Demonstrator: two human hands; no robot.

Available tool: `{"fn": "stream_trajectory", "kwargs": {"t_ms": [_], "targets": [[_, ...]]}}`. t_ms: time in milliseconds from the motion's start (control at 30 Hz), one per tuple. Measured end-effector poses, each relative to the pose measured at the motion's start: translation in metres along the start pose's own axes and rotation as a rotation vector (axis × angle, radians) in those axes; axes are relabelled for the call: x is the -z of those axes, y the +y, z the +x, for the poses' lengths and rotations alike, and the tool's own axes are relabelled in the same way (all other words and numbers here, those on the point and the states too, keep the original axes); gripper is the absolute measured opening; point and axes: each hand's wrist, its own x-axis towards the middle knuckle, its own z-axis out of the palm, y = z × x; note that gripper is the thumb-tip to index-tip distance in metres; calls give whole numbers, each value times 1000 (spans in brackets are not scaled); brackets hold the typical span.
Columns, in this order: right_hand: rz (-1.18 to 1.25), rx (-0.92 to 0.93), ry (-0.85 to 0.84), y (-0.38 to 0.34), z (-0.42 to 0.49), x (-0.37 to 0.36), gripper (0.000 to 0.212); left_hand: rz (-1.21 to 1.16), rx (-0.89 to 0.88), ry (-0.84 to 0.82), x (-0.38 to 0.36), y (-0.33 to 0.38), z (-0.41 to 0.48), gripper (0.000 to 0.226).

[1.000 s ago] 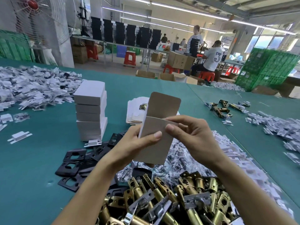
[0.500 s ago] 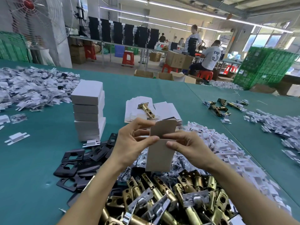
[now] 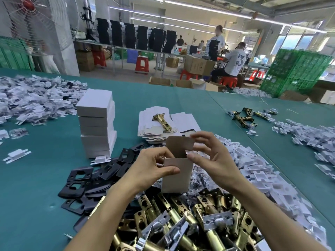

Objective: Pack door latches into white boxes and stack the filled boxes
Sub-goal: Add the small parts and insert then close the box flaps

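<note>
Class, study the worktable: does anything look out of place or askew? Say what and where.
One brass latch lies alone on the pile of flat box blanks, apart from the latch heap nearest the camera. The stack of white boxes is uneven, its layers offset.

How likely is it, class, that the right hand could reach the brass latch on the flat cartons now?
Probably yes, once freed: the right hand pinches the white box, yet nothing stands between it and the brass latch.
</note>
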Motion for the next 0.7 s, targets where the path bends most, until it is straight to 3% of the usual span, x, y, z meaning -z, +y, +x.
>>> {"fn": "stream_trajectory", "kwargs": {"t_ms": [67,133,267,400,500,700], "targets": [[96,-13,57,-3,1,-4,27,-54,3,-19,2,1,0,25],[31,-36,84,-2,1,-6,19,-85,-53,-3,1,2,0,34],[-45,-52,96,4,-3,-4,21,-154,-101,156,3,0,0,28],[-132,-55,87,4,-3,-4,21,-171,-91,158,6,5,-1,39],[-201,-39,116,1,-1,-6,21,-74,-80,181,4,9,-1,34],[-293,-27,102,-1,0,-6,20,-101,-49,195,3,10,0,23]]}}
